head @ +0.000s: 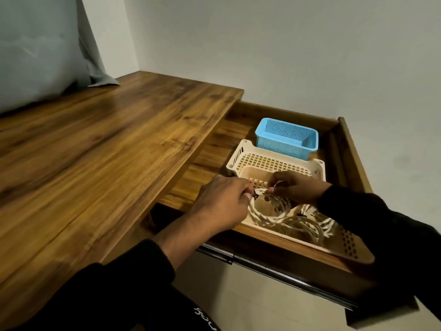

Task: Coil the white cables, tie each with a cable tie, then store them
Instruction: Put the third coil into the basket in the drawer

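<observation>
White cable coil (267, 212): over cream basket (269, 161) at the open drawer's (343, 149) front edge, pinched by left hand (220, 201) at its black tie (255, 195) and right hand (297, 187) alongside. Blue basket (286, 139): behind.

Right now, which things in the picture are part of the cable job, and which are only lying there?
Part of the job:
- white cable coil, held by left hand and right hand
- black cable tie
- more coiled cables
- cream basket
- open drawer

Only lying there:
- blue basket
- grey cloth on the desk
</observation>
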